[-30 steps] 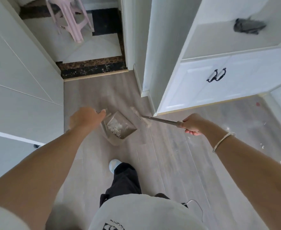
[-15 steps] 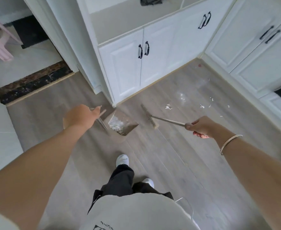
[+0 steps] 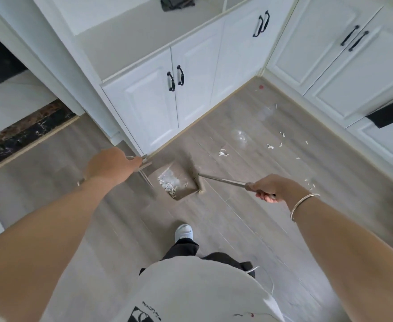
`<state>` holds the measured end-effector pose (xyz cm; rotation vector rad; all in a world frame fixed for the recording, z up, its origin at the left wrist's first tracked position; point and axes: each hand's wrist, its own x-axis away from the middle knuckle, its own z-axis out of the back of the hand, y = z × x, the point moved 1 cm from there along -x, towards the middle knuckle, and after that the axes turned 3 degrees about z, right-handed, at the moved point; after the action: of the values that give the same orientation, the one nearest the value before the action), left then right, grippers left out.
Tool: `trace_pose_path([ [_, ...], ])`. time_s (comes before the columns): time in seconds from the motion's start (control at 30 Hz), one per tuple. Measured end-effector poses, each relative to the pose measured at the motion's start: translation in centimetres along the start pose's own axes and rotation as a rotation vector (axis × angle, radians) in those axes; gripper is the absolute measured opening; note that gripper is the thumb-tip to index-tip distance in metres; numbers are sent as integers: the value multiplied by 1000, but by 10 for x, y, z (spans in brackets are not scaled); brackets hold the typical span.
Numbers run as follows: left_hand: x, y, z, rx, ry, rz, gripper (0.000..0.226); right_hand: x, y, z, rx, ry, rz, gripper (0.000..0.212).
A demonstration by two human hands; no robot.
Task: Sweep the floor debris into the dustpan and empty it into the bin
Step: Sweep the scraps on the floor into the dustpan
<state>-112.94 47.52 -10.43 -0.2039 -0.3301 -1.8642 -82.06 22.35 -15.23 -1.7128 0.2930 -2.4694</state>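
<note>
My left hand point(image 3: 112, 165) grips the top of the dustpan's long handle. The tan dustpan point(image 3: 186, 191) sits low over the grey wood floor, with white scraps point(image 3: 168, 182) piled inside. My right hand point(image 3: 270, 188) holds the broom's metal handle point(image 3: 223, 180). The broom head point(image 3: 196, 176) lies along the dustpan's right edge. More white debris point(image 3: 223, 154) is scattered on the floor beyond, toward the corner cabinets.
White cabinets point(image 3: 153, 105) with black handles line the far side, and another run of cabinets point(image 3: 344, 66) stands on the right. A dark marble threshold point(image 3: 23, 133) is at the left. My foot in a white shoe point(image 3: 184, 232) stands behind the dustpan.
My view has turned right, from the doorway to the cabinet corner. The broom head has moved in against the dustpan's right edge. Both hands keep their holds.
</note>
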Motion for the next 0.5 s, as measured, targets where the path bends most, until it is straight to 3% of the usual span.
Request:
trace_pose_path([
  [0.23,-24,24,0,-87,-20,-16,60,-23,-31,24,-1,-76,-53,24],
  [0.5,-30,68,-19,-58,31,174,53,-63,-49,83,128,-30,-45,17],
])
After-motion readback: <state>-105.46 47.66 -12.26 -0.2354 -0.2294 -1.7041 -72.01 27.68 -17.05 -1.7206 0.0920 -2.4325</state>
